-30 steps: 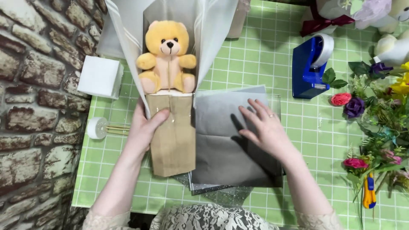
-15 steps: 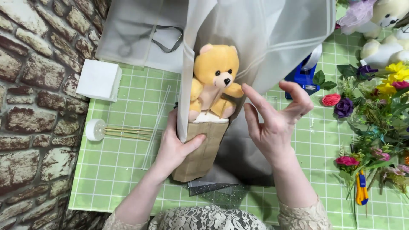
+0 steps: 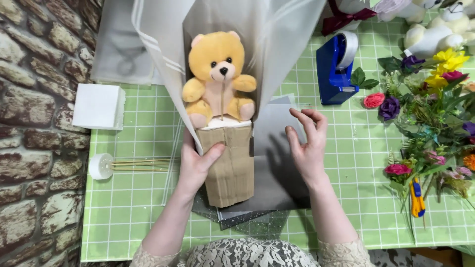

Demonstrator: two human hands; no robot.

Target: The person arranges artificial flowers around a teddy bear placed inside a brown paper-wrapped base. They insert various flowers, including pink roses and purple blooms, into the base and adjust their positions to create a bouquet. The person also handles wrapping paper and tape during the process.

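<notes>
Since 0.5 s ago, right hand (image 3: 307, 146) dropped lower, fingers spread, holding nothing, above grey sheet (image 3: 277, 163). Left hand (image 3: 198, 165) still grasps brown cone (image 3: 231, 168) w/ bear (image 3: 220, 79) on top, upright mid-mat (image 3: 138, 207), white wrap (image 3: 277, 44) behind it.

Head view over a green gridded cutting mat (image 3: 143, 207): the left hand (image 3: 195, 165) grips a brown paper-wrapped block (image 3: 231, 168) on which a yellow plush teddy bear (image 3: 217, 76) sits, backed by translucent white wrapping sheets (image 3: 287, 44). The right hand (image 3: 307, 146) hovers open, fingers spread, above a grey sheet of paper (image 3: 274, 183). To the right stand a blue tape dispenser (image 3: 336, 66) and mixed artificial flowers (image 3: 430, 99); to the left lie a white foam block (image 3: 98, 106) and thin wooden skewers (image 3: 138, 164).
</notes>
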